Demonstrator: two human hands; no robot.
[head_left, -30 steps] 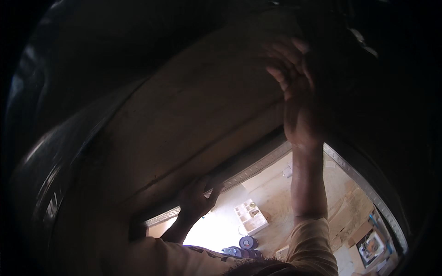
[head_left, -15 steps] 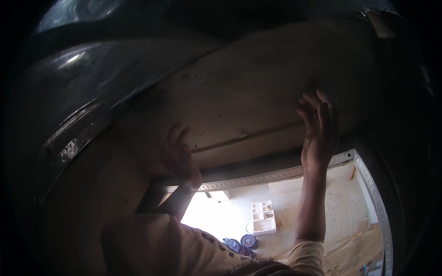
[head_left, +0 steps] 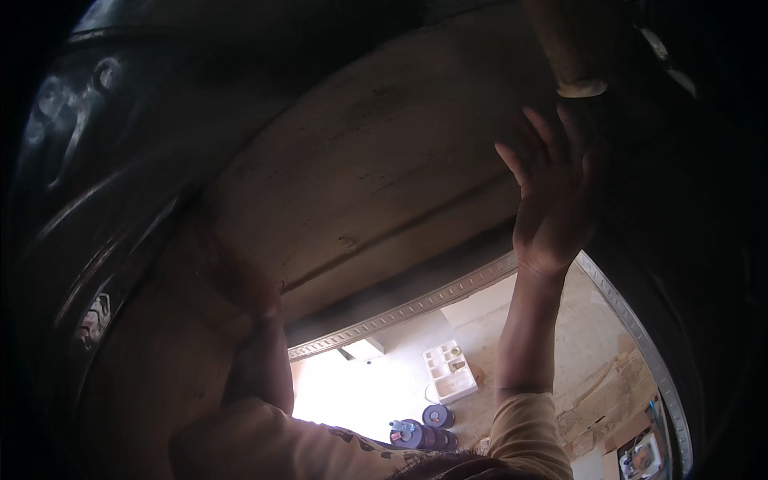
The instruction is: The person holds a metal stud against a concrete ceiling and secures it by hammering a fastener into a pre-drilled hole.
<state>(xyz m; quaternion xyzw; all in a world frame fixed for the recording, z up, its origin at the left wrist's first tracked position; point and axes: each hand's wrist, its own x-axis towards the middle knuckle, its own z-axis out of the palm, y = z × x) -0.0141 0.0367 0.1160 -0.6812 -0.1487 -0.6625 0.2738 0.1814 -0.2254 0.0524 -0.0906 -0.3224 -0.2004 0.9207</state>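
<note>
Right hand (head_left: pixel 556 196) splayed, left hand (head_left: pixel 240 278) (blurred), perhaps touching brown panel (head_left: pixel 376 168)

We're looking out of a dim enclosure: dark glossy surface (head_left: pixel 72 160) on the left with streaky highlights, right side near black. Main light reaches us through the opening at lower centre, edged by a notched metal strip (head_left: pixel 400 316). Left part of that opening is blown out white. Beyond it we see pale floor (head_left: pixel 584 336), a white compartmented tray (head_left: pixel 458 390), dark blue round containers (head_left: pixel 438 416) grouped near it, and brown sheets (head_left: pixel 600 404), probably cardboard, further right. Lower-right clutter's too small for us to identify.
</note>
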